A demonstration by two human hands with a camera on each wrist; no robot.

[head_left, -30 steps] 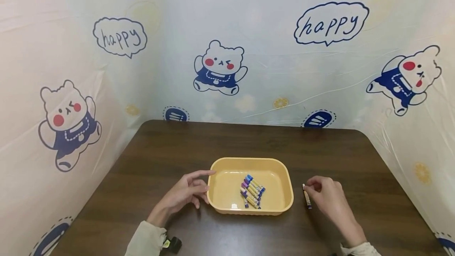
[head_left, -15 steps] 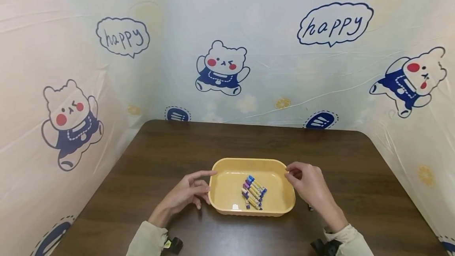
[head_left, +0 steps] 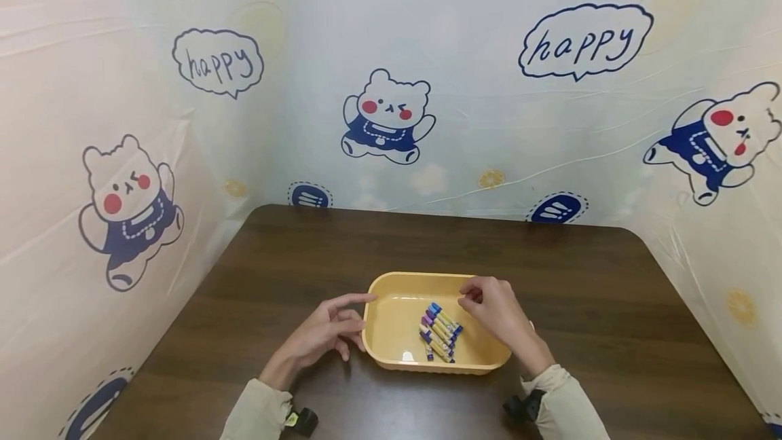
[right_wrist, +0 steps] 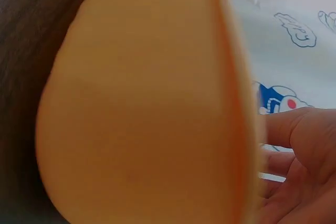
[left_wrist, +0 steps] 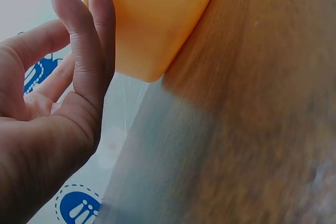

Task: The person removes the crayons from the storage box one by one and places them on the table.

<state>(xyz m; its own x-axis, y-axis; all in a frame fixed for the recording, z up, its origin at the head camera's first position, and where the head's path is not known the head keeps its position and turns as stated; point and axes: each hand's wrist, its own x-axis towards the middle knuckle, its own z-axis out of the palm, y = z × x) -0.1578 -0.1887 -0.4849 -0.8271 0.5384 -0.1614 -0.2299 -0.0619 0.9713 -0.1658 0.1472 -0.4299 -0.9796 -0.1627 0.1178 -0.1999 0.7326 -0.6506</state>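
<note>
A yellow plastic basin (head_left: 391, 358) stands on the table with several crayons (head_left: 441, 333) lying in a loose bunch inside; blue, purple and pale tips show. At its left end my left hand (head_left: 324, 331) touches the rim and outer wall with extended fingers; the left wrist view shows that hand (left_wrist: 68, 77) against the basin wall (left_wrist: 157, 19). My right hand (head_left: 497, 311) hovers over the basin's right side, fingers loosely bent, thumb apart, no object visible between them. In the right wrist view the basin wall (right_wrist: 131, 103) partly covers its fingers.
A pale tip (head_left: 531, 324) of a crayon on the table peeks out beside the right wrist. Brown wood table (head_left: 305, 243) surrounds the basin. A printed curtain (head_left: 464, 39) with bears and "happy" bubbles encloses it at the back and both sides.
My right hand has moved left from beside the single crayon on the table to above the basin. That crayon stays on the table. My left hand stays at the basin's left end.
</note>
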